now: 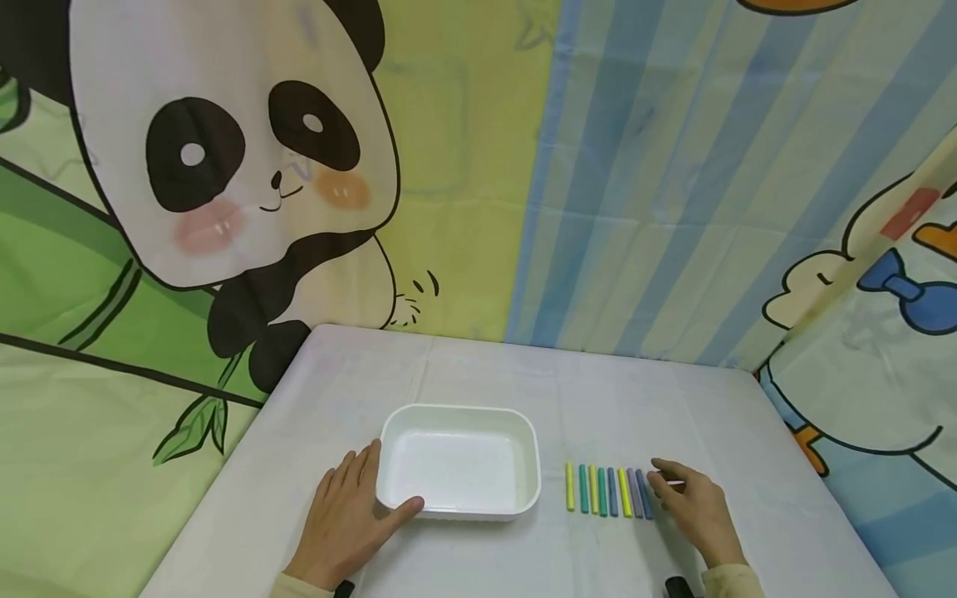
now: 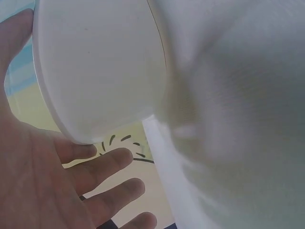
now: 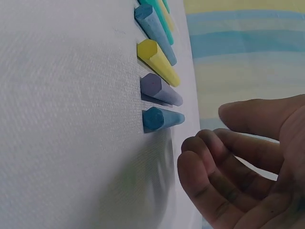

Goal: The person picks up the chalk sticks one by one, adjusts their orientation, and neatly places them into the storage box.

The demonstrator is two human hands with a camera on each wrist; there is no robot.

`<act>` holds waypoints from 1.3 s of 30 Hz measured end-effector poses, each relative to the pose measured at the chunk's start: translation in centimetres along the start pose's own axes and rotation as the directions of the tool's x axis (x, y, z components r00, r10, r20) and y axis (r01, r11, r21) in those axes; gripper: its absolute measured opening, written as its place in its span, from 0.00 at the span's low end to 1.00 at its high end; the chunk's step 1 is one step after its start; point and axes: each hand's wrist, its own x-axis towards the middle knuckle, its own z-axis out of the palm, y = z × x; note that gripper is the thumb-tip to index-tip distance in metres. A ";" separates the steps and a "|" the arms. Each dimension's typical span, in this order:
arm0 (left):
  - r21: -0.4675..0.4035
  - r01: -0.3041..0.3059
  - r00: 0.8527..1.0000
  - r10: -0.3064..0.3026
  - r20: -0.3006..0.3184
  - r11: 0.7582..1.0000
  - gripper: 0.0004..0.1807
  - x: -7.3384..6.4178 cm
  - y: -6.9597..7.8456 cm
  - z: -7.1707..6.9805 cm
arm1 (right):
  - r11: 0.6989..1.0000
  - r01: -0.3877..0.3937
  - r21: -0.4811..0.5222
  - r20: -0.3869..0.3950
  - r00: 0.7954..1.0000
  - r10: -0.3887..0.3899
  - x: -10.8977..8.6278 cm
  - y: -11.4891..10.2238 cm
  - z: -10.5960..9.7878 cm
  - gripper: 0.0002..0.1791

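Observation:
A white rectangular tray [image 1: 458,465] sits on the table with nothing in it. My left hand [image 1: 347,519] lies at its left side, fingers spread and thumb at the near rim; in the left wrist view the index fingertip meets the wall of the tray [image 2: 100,67]. Right of the tray, several sticks of chalk form a row, from a yellow stick [image 1: 570,487] through green, blue and purple. At the row's right end, beside the last blue stick [image 3: 161,118], hovers my right hand [image 1: 697,505]. Its fingers are loosely bent, with a gap to the thumb and nothing held.
A white cloth covers the table [image 1: 620,399]. Behind it hangs a printed backdrop with a panda [image 1: 232,149] and blue stripes. On the right side is a cartoon figure with a blue bow [image 1: 908,289].

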 end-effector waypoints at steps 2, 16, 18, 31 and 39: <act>-0.002 -0.006 1.000 0.006 -0.002 1.000 0.62 0.0 -0.1 0.0 | 1.000 -0.015 -0.017 -0.001 1.000 0.015 0.1 0.0 0.0 0.27; 0.021 -0.005 1.000 0.005 0.012 1.000 0.68 0.1 -0.4 0.0 | 0.996 -0.089 -0.031 0.042 0.995 0.090 0.8 -0.3 0.7 0.24; 0.017 -0.006 1.000 0.006 0.009 1.000 0.68 0.1 -0.4 0.0 | 0.994 -0.102 -0.038 0.050 0.993 0.103 1.0 -0.4 0.8 0.23; 0.025 -0.004 1.000 0.003 0.007 1.000 0.69 0.2 -0.3 0.0 | 0.993 -0.089 -0.077 0.078 0.992 0.095 1.5 -0.7 1.1 0.20; 0.020 -0.006 1.000 0.006 0.001 1.000 0.68 0.2 -0.3 0.0 | 0.994 -0.094 -0.063 0.063 0.993 0.098 1.6 -0.8 1.2 0.18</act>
